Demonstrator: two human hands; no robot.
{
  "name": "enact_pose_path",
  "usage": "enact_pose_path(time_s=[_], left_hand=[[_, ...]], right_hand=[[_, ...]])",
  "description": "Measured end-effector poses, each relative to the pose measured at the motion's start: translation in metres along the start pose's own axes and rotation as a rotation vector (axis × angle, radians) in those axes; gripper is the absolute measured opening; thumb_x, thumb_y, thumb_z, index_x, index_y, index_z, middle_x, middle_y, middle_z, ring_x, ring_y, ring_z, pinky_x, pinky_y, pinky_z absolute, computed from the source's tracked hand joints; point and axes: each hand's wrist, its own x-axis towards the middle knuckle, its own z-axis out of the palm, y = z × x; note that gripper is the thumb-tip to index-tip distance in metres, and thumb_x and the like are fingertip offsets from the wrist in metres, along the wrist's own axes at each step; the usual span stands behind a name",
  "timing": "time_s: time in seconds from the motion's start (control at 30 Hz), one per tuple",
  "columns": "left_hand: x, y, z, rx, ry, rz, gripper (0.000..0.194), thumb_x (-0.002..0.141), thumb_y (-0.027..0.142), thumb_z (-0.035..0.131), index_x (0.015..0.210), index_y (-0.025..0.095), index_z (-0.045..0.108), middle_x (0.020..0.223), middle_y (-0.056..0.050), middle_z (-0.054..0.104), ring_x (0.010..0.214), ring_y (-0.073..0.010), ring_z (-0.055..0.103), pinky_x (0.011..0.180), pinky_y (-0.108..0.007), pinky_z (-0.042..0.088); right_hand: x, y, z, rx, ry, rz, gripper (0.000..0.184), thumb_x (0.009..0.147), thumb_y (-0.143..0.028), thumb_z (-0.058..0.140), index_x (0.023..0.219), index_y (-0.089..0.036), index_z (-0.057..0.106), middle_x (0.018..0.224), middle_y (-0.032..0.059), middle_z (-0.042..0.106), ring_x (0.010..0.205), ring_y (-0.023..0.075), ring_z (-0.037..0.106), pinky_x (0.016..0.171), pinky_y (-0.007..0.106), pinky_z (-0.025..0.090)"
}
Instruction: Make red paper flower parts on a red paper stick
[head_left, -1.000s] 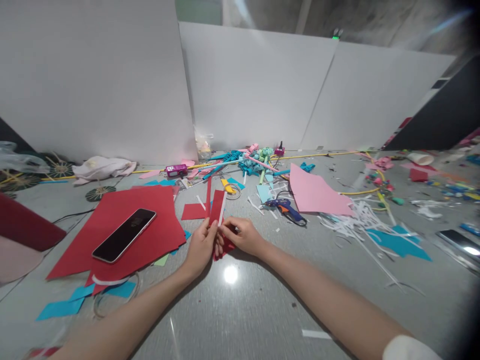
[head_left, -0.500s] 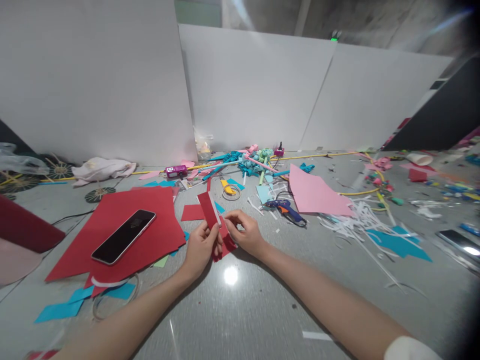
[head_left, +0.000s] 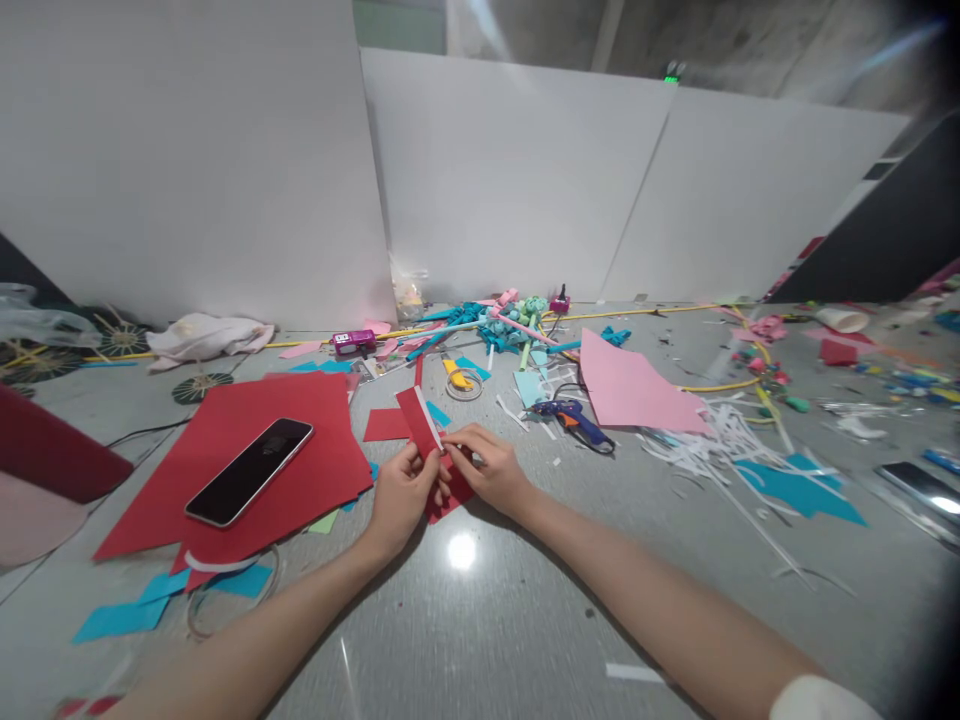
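Note:
My left hand (head_left: 405, 492) pinches a narrow red paper piece (head_left: 417, 418) near its lower end, thumb on top. A white strip (head_left: 430, 418) runs along the paper's right edge; it looks like tape backing. At the lower end of that strip, the fingertips of my right hand (head_left: 487, 465) are closed together, and whether they grip the strip or the paper is too small to tell. Below both hands lies another red paper piece (head_left: 448, 508), partly hidden by them. A flat red piece (head_left: 385, 425) rests just beyond my left hand.
To the left, a phone (head_left: 249, 472) lies on large red sheets (head_left: 322, 440). A blue glue gun (head_left: 574, 420) and a pink sheet (head_left: 637, 385) are to the right, with white paper strips (head_left: 720, 440) farther over. A tape roll (head_left: 464, 384) sits ahead. White panels (head_left: 517, 180) stand behind.
My right hand's fingers have drawn closer together at the lower end of the white strip. My left hand keeps its hold on the red paper.

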Motion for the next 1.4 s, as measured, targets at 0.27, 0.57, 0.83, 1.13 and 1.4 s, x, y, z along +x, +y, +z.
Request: enact_pose_path(time_s=[0.27,0.57,0.83,1.13,1.4], left_hand=[[0.0,0.001,0.001,0.025,0.013,-0.007,0.037,0.092,0.05,0.067,0.079,0.017,0.06,0.06,-0.003,0.068,0.044,-0.0143,0.062,0.041,-0.023,0.048],[-0.001,-0.001,0.0,0.089,0.037,0.031,0.038,0.096,0.05,0.062,0.077,0.017,0.061,0.058,-0.003,0.067,0.048,-0.0145,0.063,0.05,-0.025,0.051],[0.0,0.001,0.001,0.192,0.038,0.02,0.036,0.095,0.047,0.06,0.074,0.018,0.059,0.056,-0.002,0.066,0.045,-0.0154,0.062,0.046,-0.024,0.046],[0.0,-0.001,0.0,0.214,0.03,0.017,0.038,0.096,0.046,0.059,0.07,0.02,0.054,0.054,-0.001,0.065,0.045,-0.0143,0.061,0.047,-0.023,0.047],[0.0,0.003,0.0,0.202,0.041,0.032,0.033,0.093,0.045,0.063,0.073,0.02,0.055,0.051,0.002,0.06,0.041,-0.0135,0.058,0.042,-0.022,0.042]], right_hand=[[0.0,0.002,0.002,-0.001,-0.005,0.007,0.018,0.103,-0.021,0.058,0.111,-0.023,0.074,0.1,0.0078,0.076,0.096,0.0197,0.071,0.09,0.034,0.058],[-0.002,0.007,0.003,-0.005,-0.042,0.03,0.019,0.102,-0.022,0.059,0.111,-0.022,0.076,0.097,0.0077,0.075,0.091,0.0189,0.071,0.085,0.032,0.058],[-0.003,0.007,0.002,-0.041,-0.064,0.039,0.019,0.103,-0.023,0.058,0.107,-0.021,0.076,0.091,0.0073,0.073,0.087,0.0187,0.07,0.082,0.032,0.057],[-0.003,0.01,0.004,-0.042,-0.082,0.058,0.018,0.102,-0.024,0.059,0.105,-0.021,0.076,0.091,0.0068,0.074,0.086,0.0192,0.07,0.083,0.032,0.056],[-0.003,0.007,0.003,-0.063,-0.092,0.054,0.016,0.101,-0.022,0.059,0.101,-0.021,0.075,0.088,0.0062,0.072,0.082,0.0185,0.068,0.079,0.031,0.055]])
